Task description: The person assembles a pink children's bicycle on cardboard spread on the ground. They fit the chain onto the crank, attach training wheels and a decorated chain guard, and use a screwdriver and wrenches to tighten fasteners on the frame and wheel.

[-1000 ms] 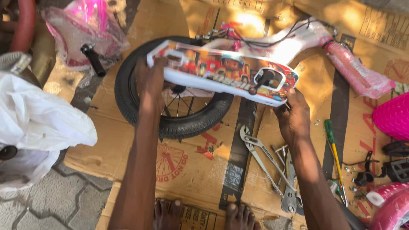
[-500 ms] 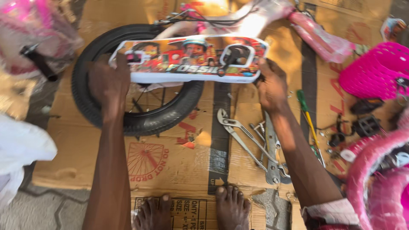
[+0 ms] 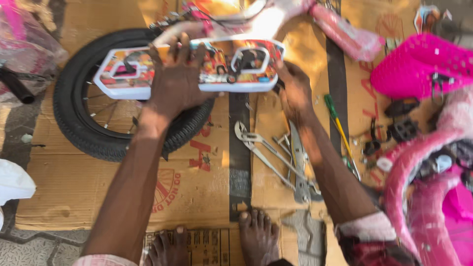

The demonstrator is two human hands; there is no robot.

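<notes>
Ground: flattened brown cardboard spread over grey patterned paving; the paving shows only along the near left edge.
Open room: bare cardboard lies near the person, between the tyre and two bare feet; the far and right sides are crowded.
Chain guard: long, flat plastic panel, white rim, glossy red and orange picture print, two rounded cut-outs. Its long axis runs left to right, far from the person, over the tyre's far right part.
Left hand: laid flat on the guard's middle, fingers spread open and pointing far, pressing rather than wrapping.
Right hand: at the guard's right end, fingers curled against its edge; whether they pinch anything cannot be told.
Tyre: black ribbed rubber, round, thin metal spokes inside, lying flat at far left.
Tools: metal pliers and a spanner lie just near the right forearm; a green-handled screwdriver lies right of it.
Right edge: pink plastic basket, black pedals, pink frame parts wrapped in film.
Left edge: white bag, partly cut off.
</notes>
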